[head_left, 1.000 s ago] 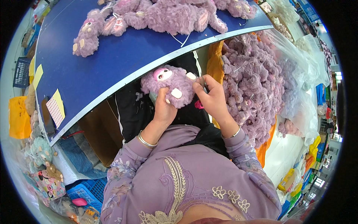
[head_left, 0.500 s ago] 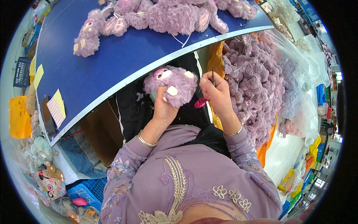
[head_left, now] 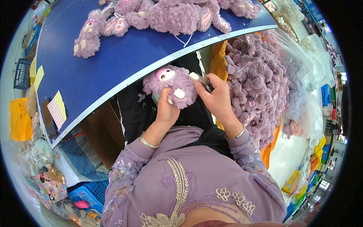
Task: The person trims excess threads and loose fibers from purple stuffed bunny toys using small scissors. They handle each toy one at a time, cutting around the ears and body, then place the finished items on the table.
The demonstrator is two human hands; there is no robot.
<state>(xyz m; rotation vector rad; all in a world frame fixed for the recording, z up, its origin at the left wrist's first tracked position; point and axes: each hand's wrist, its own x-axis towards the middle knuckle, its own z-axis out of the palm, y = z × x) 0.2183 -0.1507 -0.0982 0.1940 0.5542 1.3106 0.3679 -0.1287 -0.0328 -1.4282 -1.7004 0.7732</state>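
Observation:
My left hand (head_left: 167, 108) is closed around a fluffy purple plush toy (head_left: 176, 81) below the table's edge. The toy's pink-and-white face with its eyes points up and left, and its two cream foot pads show. My right hand (head_left: 216, 94) is closed on a small dark metal tool (head_left: 206, 84) that looks like thread snips. Its tip is beside the toy's upper right foot pad, and I cannot tell whether it touches. My fingers cover part of the tool.
More purple plush toys (head_left: 174, 17) lie along the far side of the blue table (head_left: 94, 68), white strings trailing from some. At right, a large heap of purple plush pieces (head_left: 257, 83) fills an orange-edged sack. Blue crates (head_left: 89, 195) and plastic bags (head_left: 314, 72) stand around.
My right hand has moved left, bringing the tool against or close to the toy's foot. The toy has turned slightly in my left hand. A dark pink scrap below my right hand no longer shows.

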